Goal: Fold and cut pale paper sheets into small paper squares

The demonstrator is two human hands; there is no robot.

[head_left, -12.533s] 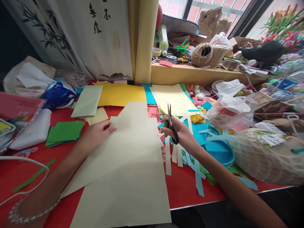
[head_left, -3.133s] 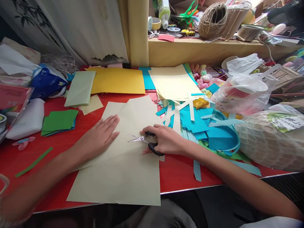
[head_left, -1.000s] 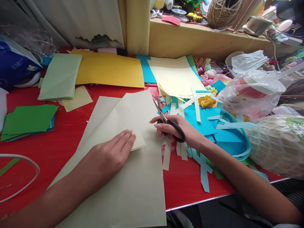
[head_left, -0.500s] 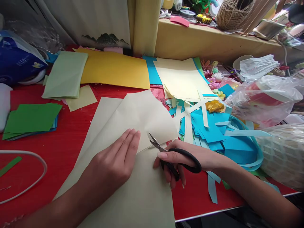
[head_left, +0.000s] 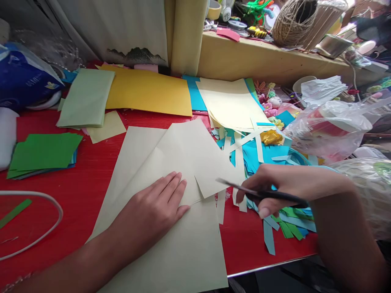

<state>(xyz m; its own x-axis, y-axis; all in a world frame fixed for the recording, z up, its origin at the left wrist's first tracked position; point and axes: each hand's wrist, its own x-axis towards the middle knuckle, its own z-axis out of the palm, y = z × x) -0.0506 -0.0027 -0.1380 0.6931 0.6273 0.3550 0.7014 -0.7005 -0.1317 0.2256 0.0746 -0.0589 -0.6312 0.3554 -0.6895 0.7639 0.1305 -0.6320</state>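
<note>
A large off-white sheet of paper (head_left: pixel 189 248) lies on the red table, its upper part folded over as a flap (head_left: pixel 192 150). A short slit runs into the flap's lower edge. My left hand (head_left: pixel 155 203) rests flat on the fold, fingers stretched out, its thumb tip near the slit. My right hand (head_left: pixel 293 183) holds black-handled scissors (head_left: pixel 235 184) above the paper's right side. Their blades look closed and point left toward the slit, blurred a little by motion. The right fingers are wrapped around the handles.
Blue and pale paper strips (head_left: pixel 264 156) are heaped on the right. Along the back lie yellow paper (head_left: pixel 149 91), cream sheets (head_left: pixel 232 103) and pale green paper (head_left: pixel 87 97). Green cards (head_left: pixel 45 150) and a white cable (head_left: pixel 58 211) are at left. A twine roll (head_left: pixel 290 24) sits on the ledge.
My right hand has drawn the scissors away to the right and turned over, and the blades have closed. The slit in the flap now shows. My left hand has flattened, its thumb spread out.
</note>
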